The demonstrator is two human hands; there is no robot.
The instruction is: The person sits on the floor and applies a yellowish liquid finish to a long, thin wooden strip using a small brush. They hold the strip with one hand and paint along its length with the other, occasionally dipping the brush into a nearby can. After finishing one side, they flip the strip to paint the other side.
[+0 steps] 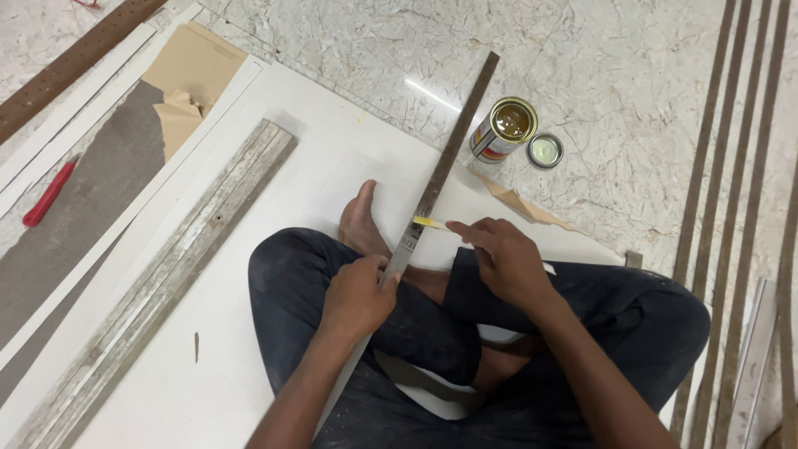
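I sit cross-legged on a white board (291,175). My left hand (359,295) grips a long thin dark strip (453,141) that runs from my lap up toward the far right. My right hand (499,258) holds a small yellow spreader (430,223) with its tip against the strip, just above my left hand. An open tin of yellowish glue (504,129) stands on the marble floor next to the strip's far end. Its round lid (545,150) lies beside it.
A stack of worn grey wooden battens (166,274) lies on the board to my left. Several more dark strips (731,191) lie on the floor at the right. A red tool (48,194) and brown paper (195,75) are at the far left.
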